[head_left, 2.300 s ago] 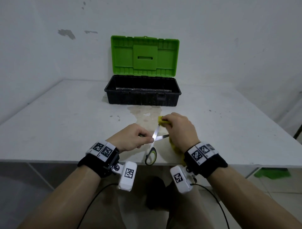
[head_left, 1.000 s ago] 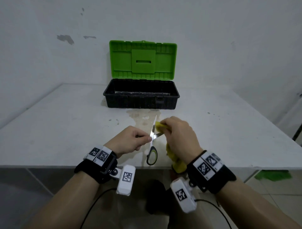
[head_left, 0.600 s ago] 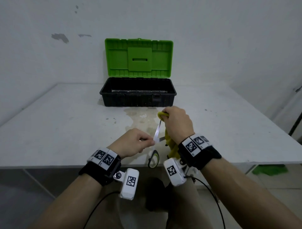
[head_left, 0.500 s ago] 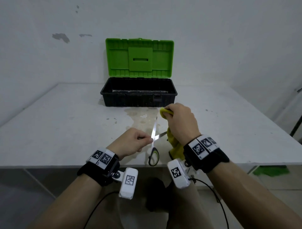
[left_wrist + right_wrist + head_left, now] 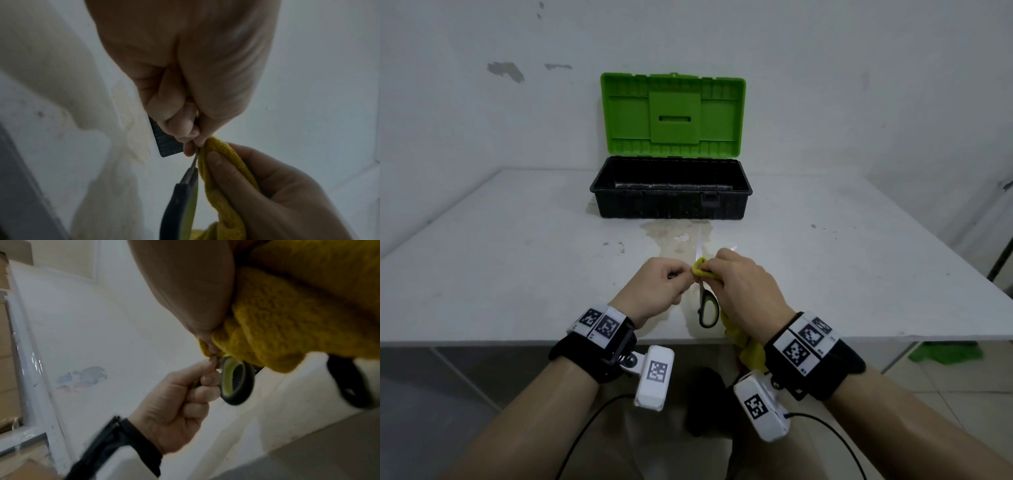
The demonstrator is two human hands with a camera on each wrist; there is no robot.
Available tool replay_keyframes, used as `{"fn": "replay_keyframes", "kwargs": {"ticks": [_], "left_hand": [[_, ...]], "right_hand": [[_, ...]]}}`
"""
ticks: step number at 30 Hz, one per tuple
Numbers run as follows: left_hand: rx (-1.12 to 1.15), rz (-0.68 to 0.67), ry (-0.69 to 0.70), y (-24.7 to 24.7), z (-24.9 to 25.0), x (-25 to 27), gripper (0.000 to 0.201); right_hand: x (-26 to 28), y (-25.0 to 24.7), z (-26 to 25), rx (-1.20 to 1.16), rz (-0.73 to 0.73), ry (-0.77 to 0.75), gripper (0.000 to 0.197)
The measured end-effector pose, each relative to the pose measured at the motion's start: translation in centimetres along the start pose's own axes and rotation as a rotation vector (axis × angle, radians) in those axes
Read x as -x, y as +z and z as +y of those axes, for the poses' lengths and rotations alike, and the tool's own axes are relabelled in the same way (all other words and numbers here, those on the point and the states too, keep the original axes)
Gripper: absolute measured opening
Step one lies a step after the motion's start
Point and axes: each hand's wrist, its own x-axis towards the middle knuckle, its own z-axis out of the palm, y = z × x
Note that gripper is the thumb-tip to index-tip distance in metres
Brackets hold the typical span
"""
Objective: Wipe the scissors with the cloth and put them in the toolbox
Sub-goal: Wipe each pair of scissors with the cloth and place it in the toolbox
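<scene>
A person's left hand (image 5: pixel 657 287), fingers curled tight, pinches one handle of the scissors (image 5: pixel 707 308) over the near edge of a white table (image 5: pixel 517 257), while the right hand (image 5: pixel 743 291) grips a yellow cloth (image 5: pixel 213 178) folded around a blade just beyond the left fingertips. A bare blade tip sticks up past the right fingers, toward the toolbox (image 5: pixel 671 202). A black-and-green handle loop hangs below the two hands, and the loose end of the cloth trails down behind the right wrist. The toolbox sits well beyond the fingertips at the back of the table, its green lid (image 5: pixel 673 116) standing open against the wall.
</scene>
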Motion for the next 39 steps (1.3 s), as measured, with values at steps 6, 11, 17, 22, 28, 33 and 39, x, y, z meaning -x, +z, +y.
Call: {"fn": "replay_keyframes", "kwargs": {"ticks": [6,11,17,22,28,33,39], "left_hand": [[0.026,-0.002,-0.042,0.1,0.0,0.0,0.022],[-0.068,0.082,0.039,-0.6,0.7,-0.4,0.023],[-0.099,0.095,0.026,-0.6,0.2,-0.2,0.025],[0.086,0.105,0.001,-0.5,0.3,-0.2,0.023],[0.408,0.029,-0.12,0.1,-0.1,-0.2,0.021],[0.319,0.023,-0.017,0.6,0.2,0.2,0.023],[0.149,0.03,-0.039,0.6,0.6,0.8,0.023]], "right_hand": [[-0.1,-1.3,0.2,0.074,-0.12,-0.003,0.021],[0.9,-0.8,-1.0,0.218,-0.144,-0.097,0.02],[1.0,-1.0,-1.4,0.191,-0.098,-0.082,0.018],[1.5,-0.1,-1.1,0.14,-0.098,-0.046,0.019],[0.6,-0.7,-0.5,0.01,0.081,-0.031,0.022],[-0.3,-0.3,-0.7,0.031,0.043,-0.013,0.019],[-0.7,0.4,-0.2,0.055,0.072,-0.01,0.023]]}}
